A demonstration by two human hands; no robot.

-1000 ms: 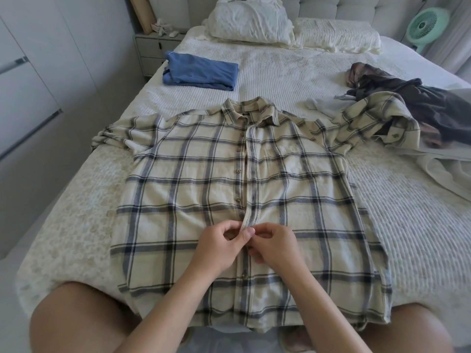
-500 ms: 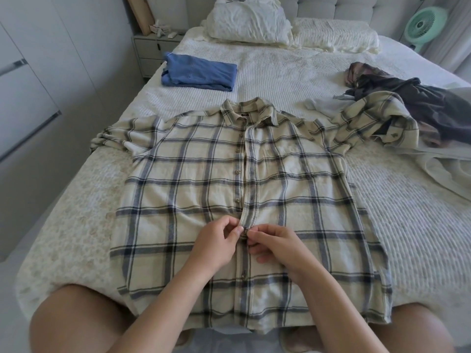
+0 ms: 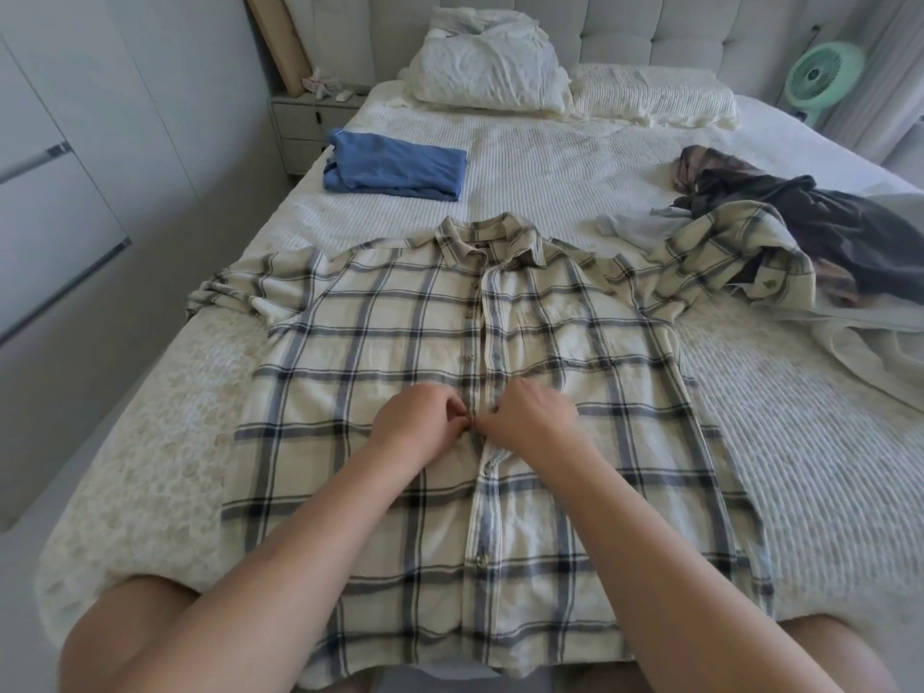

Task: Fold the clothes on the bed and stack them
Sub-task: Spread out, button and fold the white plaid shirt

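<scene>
Both hands pinch the shirt [image 3: 400,372] front: left hand [image 3: 417,425], right hand [image 3: 532,420], buttoning mid-placket. Next, likely the button just beyond the fingers.

Nothing readable here, honestly. The plaid shirt [image 3: 500,392] has a small dark tag inside the collar, but it's too tiny and blurry to make out any lettering. No brands, numbers or signs show anywhere else.
</scene>
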